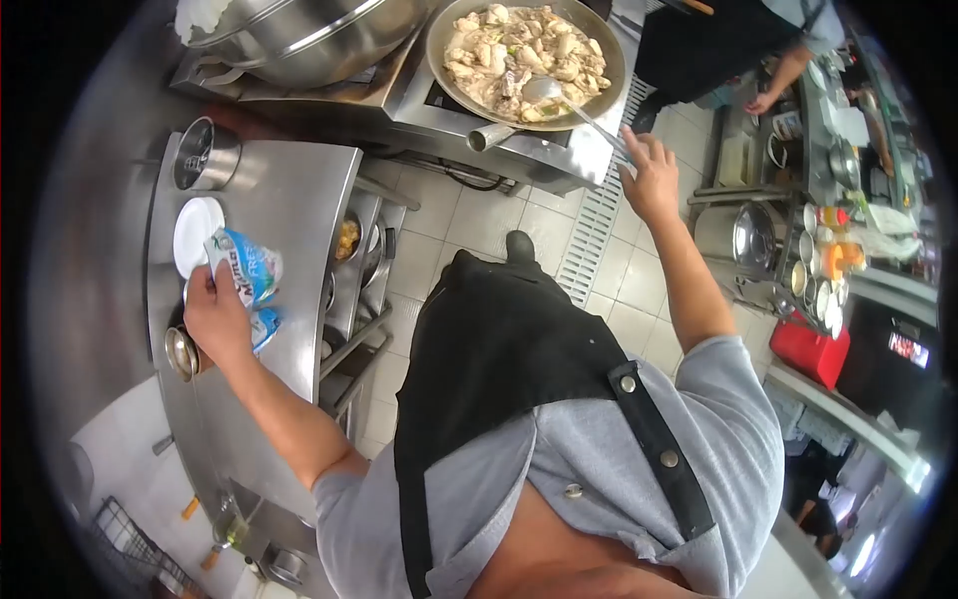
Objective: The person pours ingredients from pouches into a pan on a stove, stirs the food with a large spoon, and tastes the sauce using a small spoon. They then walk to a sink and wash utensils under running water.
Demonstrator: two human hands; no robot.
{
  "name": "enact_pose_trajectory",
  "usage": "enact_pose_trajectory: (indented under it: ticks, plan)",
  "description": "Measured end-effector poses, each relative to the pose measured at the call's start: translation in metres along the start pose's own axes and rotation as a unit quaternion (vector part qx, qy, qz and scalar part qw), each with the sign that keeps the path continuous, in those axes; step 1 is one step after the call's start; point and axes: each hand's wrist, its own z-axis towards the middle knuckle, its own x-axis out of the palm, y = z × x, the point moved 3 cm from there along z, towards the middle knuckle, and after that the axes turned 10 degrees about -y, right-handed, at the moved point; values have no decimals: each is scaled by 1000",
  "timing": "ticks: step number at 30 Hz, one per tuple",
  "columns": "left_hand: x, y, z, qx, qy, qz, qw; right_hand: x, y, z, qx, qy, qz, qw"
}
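My left hand [218, 317] is closed on one edge of a blue and white printed packet [255, 268] above the steel counter at left. A second blue packet piece [263, 327] shows just below it; whether the two are joined I cannot tell. A white plate [198, 236] lies beside that hand. At the upper right, my right hand [654, 178] is at the end of a metal ladle's handle [597, 128], with the handle between thumb and fingers. The ladle's bowl rests among chunks of pale cooked meat [499, 55] in a wide pan [435, 62] on the stove.
A large steel pot [309, 40] stands left of the pan. On the counter [289, 200] sit a steel container [208, 155] and a small bowl [181, 352]. Another person's hand [762, 103] shows at upper right. A drain grate [591, 235] crosses the tiled floor.
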Motion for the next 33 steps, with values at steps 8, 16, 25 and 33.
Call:
enact_pose_trajectory:
  ticks: [8, 16, 25, 33]
  plan:
    - [22, -199, -24, -53, 71, -427, 900, -43, 142, 13, -76, 59, 539, 837]
    - [122, -370, -89, -41, 235, -575, 783, -9, 88, 52, 42, -125, 471, 872]
    - [133, -329, -107, -2, 356, -577, 735, 4, 29, 62, 162, -22, 453, 876]
    - [229, -64, -197, -13, 396, -182, 900, 20, 37, 75, 242, 83, 372, 892]
